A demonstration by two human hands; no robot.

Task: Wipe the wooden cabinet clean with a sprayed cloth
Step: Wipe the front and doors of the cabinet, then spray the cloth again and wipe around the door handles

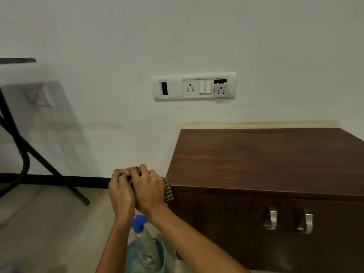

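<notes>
- Right forearm (197,241) crosses the lower centre of the frame, closest to the lens; left forearm (113,241) rises beside it from the bottom edge.
- Right hand (149,189): fingers curled over a bunched cloth (168,189), gripping it from above. A checked flap hangs out on the hand's right side.
- Left hand (120,191): pressed against the right hand, fingertips curled in and pinching the same cloth at its top.
- Cloth position: centre of frame, level with the cabinet's front left corner. It overlaps that corner in view, but I cannot tell whether they touch.
- Spray bottle (144,251): upright at bottom centre, directly under my wrists, with a blue trigger head and bluish liquid. Neither hand is on it.
- Wooden cabinet (256,160): dark brown, filling the right half of the frame. Two metal handles (270,217) sit on its front.
- Socket panel (194,86): on the white wall above, one module hanging loose.
- Black frame leg (39,160): slanting down the left of the frame.
- Assessment: I judge the step in hand to be gathering the cloth into a pad, with wiping not yet begun. Whether the cloth is damp cannot be determined.
- Next move requires carrying the pad rightward onto the top and pressing it flat. If the cloth is dry, one hand must first release it for the bottle.
</notes>
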